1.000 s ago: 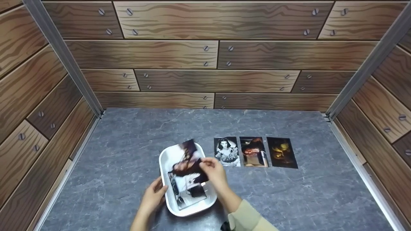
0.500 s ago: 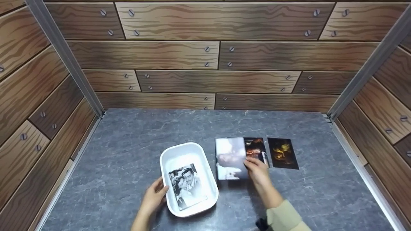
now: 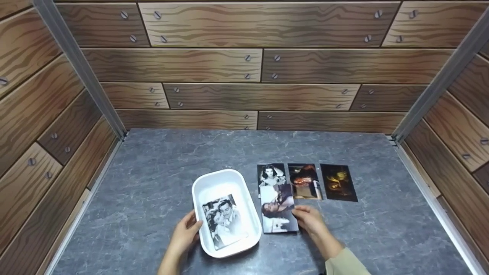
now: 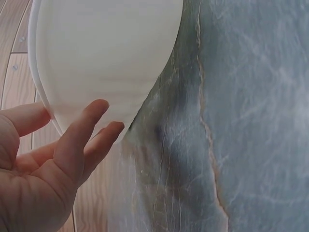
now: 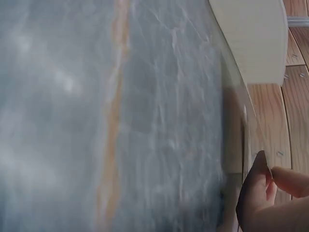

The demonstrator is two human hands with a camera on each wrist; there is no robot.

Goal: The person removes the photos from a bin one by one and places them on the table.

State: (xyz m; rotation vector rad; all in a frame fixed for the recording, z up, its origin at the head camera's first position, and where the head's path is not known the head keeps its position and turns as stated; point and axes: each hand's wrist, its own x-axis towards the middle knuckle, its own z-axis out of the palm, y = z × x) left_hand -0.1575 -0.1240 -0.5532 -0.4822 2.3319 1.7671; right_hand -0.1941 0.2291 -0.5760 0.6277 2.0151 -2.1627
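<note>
At the left side of a white plastic tray (image 3: 222, 178), my left hand (image 3: 184, 233) grips the wall, thumb at the rim and fingers against the outside (image 4: 72, 154). Inside the tray lies a black-and-white photo (image 3: 225, 221) of a couple, at the near end. My right hand (image 3: 311, 219) pinches a photo card (image 3: 280, 210) by its right edge, between thumb and fingers (image 5: 289, 181). This card overlaps the lower part of a black-and-white portrait photo (image 3: 270, 173). To the right of that portrait lie a reddish photo (image 3: 301, 175) and a dark photo (image 3: 338, 183), side by side.
The grey marbled tabletop (image 3: 164, 160) extends around the tray and photos. Wood-plank panels (image 3: 214, 65) enclose the back and both sides, with metal posts (image 3: 76, 65) in the corners.
My right hand has lifted the photo card out of the tray and carried it right, then down toward me below the portrait. The couple photo is uncovered; my left hand stays at the tray.
</note>
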